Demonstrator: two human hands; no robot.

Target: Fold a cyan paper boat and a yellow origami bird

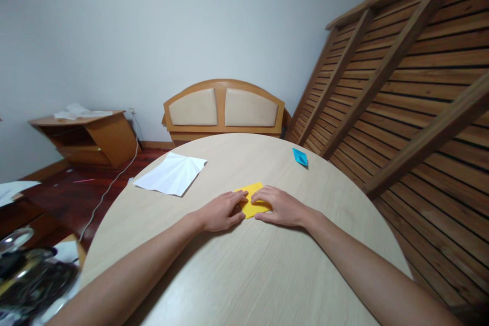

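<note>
Yellow paper (252, 200) (folded) | left hand (221, 212), right hand (280, 207) pressing it flat

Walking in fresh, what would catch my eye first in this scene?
Most likely the yellow paper near the middle of the round table, with the left hand and right hand both pressing flat on it. Next, a creased white sheet lies to the far left on the tabletop, and a small blue folded paper sits near the far right edge.
</note>
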